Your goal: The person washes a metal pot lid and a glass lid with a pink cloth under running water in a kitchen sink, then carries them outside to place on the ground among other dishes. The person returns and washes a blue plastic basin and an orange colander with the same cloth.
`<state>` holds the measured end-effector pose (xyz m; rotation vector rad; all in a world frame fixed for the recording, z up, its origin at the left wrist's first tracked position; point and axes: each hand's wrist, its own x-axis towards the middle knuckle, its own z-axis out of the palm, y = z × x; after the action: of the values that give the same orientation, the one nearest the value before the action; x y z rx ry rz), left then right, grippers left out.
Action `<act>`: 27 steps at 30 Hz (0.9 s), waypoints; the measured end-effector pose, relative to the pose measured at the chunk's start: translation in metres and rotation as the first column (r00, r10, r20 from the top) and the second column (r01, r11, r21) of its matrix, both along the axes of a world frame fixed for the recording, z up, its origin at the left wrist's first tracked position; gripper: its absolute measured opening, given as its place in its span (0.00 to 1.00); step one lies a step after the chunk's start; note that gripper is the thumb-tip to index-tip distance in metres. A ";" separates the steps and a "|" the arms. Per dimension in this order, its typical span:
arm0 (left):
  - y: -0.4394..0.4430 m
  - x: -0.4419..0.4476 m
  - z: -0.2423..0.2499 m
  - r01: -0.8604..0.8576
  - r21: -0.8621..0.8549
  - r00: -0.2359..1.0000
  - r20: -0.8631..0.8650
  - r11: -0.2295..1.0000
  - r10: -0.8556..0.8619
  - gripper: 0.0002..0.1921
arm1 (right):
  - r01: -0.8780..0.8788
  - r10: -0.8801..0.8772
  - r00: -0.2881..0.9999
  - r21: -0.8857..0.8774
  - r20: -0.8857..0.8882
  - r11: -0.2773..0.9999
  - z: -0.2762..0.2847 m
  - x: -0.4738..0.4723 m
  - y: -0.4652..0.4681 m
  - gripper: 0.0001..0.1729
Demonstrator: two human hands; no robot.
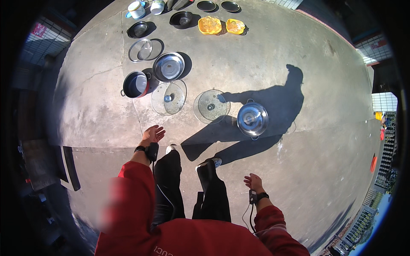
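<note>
My left hand (154, 133) holds nothing, its fingers apart, above the concrete below a glass lid (160, 102) with a metal knob. My right hand (253, 181) is empty too, fingers spread, away from the cookware. Ahead lie a second glass lid (206, 112) and a two-handled stainless steel pot (252, 119). Farther left stand a red pot with a dark inside (136, 84) and a steel basin (168, 67). Behind them is a clear round lid or dish (136, 50), see-through, with its shadow beside it.
Farther off stand black pans (181, 20), (137, 29), two yellow baskets (209, 25), (235, 26) with clear items, two dark round plates or pans (206, 5), (230, 6) and a white container (136, 10). A dark-edged panel (71, 168) lies at left. My shadow crosses the steel pot's surroundings.
</note>
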<state>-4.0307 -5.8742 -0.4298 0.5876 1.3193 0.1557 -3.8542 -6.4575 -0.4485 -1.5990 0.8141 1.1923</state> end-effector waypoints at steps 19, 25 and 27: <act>0.052 -0.672 0.100 -0.445 0.025 0.895 -0.022 0.895 0.445 0.21 | -0.660 0.651 0.743 -0.003 -0.157 0.752 0.111 -0.345 0.055 0.12; -0.023 -0.854 0.090 -0.665 0.000 0.659 -0.471 0.747 0.586 0.25 | -0.738 0.737 0.673 -0.130 -0.064 0.663 0.161 -0.353 0.177 0.22; -0.038 -0.860 0.091 -0.653 -0.031 0.664 -0.504 0.756 0.553 0.25 | -0.733 0.743 0.668 -0.204 -0.036 0.649 0.166 -0.345 0.213 0.22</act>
<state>-4.8908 -5.9118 -0.3393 -0.0452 1.9569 0.4415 -4.1992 -6.2446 -0.2826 -2.2352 0.2085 1.6576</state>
